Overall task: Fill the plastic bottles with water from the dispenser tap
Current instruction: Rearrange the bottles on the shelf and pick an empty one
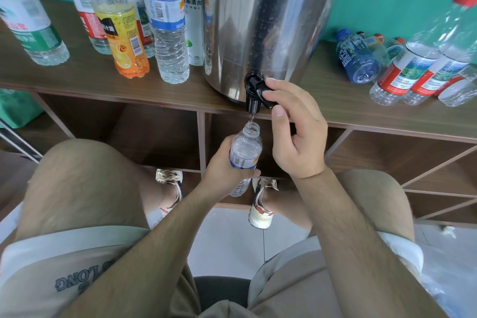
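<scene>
A seated person's left hand (222,162) is gripping a small clear plastic bottle (245,150), fingers curled round its labelled middle, holding it upright just under the black tap (254,93) of a steel water dispenser (258,20). A thin stream is falling into the bottle's open mouth. The right hand (296,134) is pinching the tap's lever between forefinger and thumb, while more bottles are standing and lying along the wooden shelf top (90,77).
</scene>
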The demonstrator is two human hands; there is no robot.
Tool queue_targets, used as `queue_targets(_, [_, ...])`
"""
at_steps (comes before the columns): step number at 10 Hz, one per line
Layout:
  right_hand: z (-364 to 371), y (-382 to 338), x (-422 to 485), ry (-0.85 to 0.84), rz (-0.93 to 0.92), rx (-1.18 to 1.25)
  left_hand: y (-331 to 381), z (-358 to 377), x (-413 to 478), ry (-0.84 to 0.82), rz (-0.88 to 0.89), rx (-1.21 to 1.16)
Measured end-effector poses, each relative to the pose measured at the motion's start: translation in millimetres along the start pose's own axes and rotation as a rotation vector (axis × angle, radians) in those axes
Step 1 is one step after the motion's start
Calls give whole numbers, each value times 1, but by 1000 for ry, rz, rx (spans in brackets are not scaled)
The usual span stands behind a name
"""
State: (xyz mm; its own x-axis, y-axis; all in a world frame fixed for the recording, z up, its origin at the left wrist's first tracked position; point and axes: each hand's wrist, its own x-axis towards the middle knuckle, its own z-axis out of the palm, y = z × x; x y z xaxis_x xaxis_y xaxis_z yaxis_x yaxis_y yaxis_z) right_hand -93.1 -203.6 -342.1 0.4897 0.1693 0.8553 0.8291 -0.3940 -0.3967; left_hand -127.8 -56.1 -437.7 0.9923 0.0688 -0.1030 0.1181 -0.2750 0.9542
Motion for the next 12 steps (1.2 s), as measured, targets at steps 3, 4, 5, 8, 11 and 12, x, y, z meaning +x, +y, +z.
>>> queue_targets(3, [0, 0, 0, 0, -4, 3, -7, 2, 4, 2, 10, 6])
queue_targets(4, [0, 0, 0, -2, -4, 5, -10, 2, 6, 0, 16, 1])
queue_targets(5, [0, 0, 0, -5, -6, 2, -12, 3, 6, 3, 27, -1])
queue_targets(8, [0, 1, 0, -4, -6, 7, -17, 3, 8, 5, 15, -16])
queue_targets(11, [0, 1, 0, -8, 0, 8, -21, 5, 12, -2, 22, -8])
queue_targets(12, [0, 1, 0, -11, 0, 6, -21, 5, 13, 0, 26, 3])
